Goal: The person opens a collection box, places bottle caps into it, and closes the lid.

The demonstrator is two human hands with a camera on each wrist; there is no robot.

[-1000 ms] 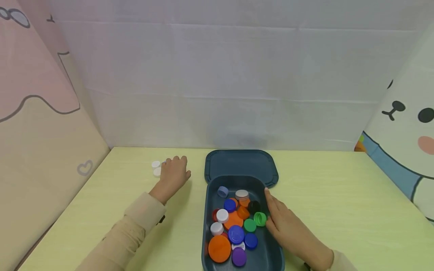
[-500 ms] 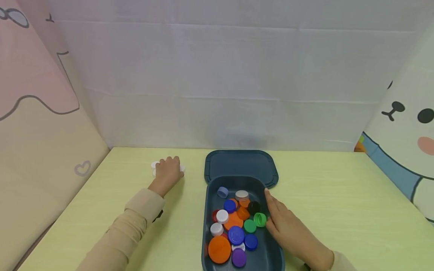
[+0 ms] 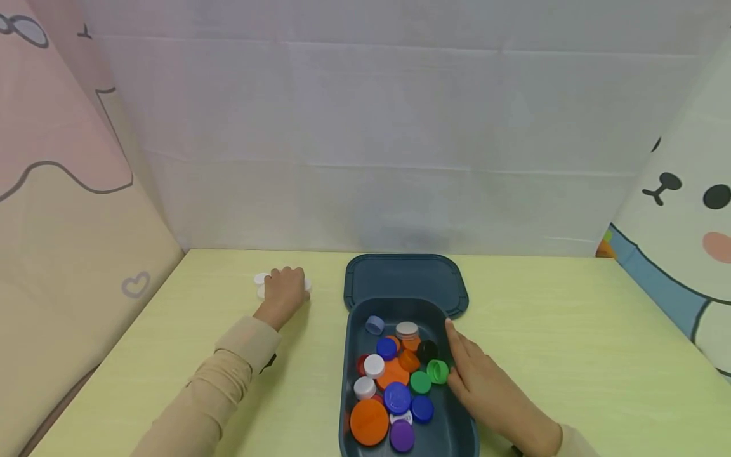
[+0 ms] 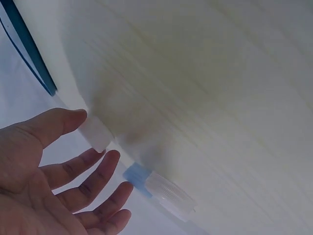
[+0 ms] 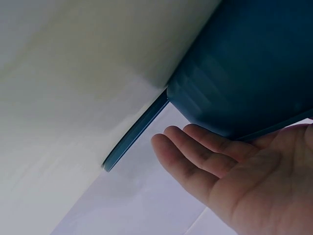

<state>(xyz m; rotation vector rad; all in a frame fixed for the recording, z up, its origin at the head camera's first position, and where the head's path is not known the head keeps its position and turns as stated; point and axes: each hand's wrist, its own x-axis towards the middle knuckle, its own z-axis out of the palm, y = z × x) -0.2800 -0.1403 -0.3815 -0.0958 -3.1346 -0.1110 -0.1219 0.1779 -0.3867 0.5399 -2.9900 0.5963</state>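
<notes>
White bottle caps — small, round and plain — are lying on the table just under and beside the left hand, whose fingers are being held spread and relaxed over them. From the left wrist view, one white cap is being touched at the thumb tip, and a clear ribbed cap with a blue one is lying just beyond the fingertips; nothing is being gripped. The right hand is being rested flat, fingers straight, against the near wall of a dark teal tub that is holding mixed caps, a green one lying closest to the fingers. The tub's lid is lying past it. Pale yellow-green wood-grain table is being enclosed by a white sheet and cartoon panels. Only the right wrist view is showing the tub's outer wall — the caps are hidden there.
</notes>
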